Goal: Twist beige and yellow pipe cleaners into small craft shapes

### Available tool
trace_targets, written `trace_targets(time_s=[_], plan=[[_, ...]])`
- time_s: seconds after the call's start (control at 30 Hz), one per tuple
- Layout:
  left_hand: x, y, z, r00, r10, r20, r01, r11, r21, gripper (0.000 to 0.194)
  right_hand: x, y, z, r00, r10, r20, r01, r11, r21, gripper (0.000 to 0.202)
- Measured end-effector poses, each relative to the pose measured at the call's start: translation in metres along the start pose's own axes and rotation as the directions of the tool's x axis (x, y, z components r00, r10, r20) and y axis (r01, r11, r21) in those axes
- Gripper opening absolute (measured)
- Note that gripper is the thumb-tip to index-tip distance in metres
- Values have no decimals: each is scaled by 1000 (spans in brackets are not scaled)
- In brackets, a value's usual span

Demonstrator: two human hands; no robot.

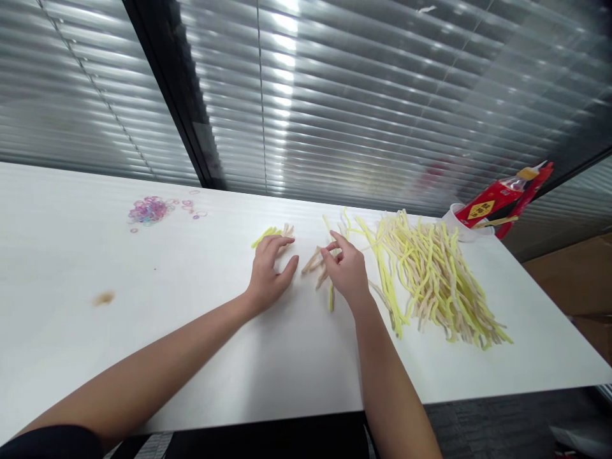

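Note:
My left hand (pixel 271 273) rests over a small bunch of short yellow strands (pixel 266 236) and beige strands (pixel 288 231), thumb and fingers apart. To its right, my right hand (pixel 349 268) has its thumb and fingers drawn together over a few loose fuzzy strands. Beige strand ends (pixel 312 261) stick out left of its thumb, and a yellow strand end (pixel 331 298) shows below. The fingertips seem to pinch one of these strands, though the contact is partly hidden. A big heap of long yellow and beige fuzzy strands (pixel 440 280) lies beyond my right hand.
Pink and purple little rings (pixel 148 210) are piled at the back left of the white table (pixel 201 370). At the back right, a clear tub (pixel 454 223) holds a red bottle (pixel 492 199). Blinds behind glass (pixel 335 115) border the far edge. A brown smudge (pixel 104 298) marks the left.

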State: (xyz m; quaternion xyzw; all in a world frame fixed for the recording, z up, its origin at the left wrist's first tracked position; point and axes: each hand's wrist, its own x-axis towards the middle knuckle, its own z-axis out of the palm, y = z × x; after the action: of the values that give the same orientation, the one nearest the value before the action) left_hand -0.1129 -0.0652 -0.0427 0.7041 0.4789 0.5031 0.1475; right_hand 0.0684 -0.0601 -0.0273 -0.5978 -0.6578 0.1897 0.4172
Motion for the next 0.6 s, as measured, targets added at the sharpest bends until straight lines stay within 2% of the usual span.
trace_targets(time_s=[0.07,0.17,0.27,0.4,0.5,0.6], plan=[[0,-2,0,999,19,-45,-17,999,39,19,2,3,-2,996,61,-68,-65,996,-55,47],[2,-7,0,999,-7,-46,11,995,94,17,3,4,-5,985,121,-125,-128,990,-54,44],[4,-10,-1,994,-85,72,60,955,291,26,3,4,-6,980,148,-137,-155,987,-43,39],[4,-9,0,955,-204,217,36,803,595,38,3,2,-5,981,142,-136,-149,988,-41,30],[3,-5,0,935,-222,277,-12,760,649,30,2,0,-3,981,132,-138,-138,990,-32,27],[1,-3,0,928,-198,315,-41,787,615,27,2,0,-2,984,123,-132,-126,992,-20,27]])
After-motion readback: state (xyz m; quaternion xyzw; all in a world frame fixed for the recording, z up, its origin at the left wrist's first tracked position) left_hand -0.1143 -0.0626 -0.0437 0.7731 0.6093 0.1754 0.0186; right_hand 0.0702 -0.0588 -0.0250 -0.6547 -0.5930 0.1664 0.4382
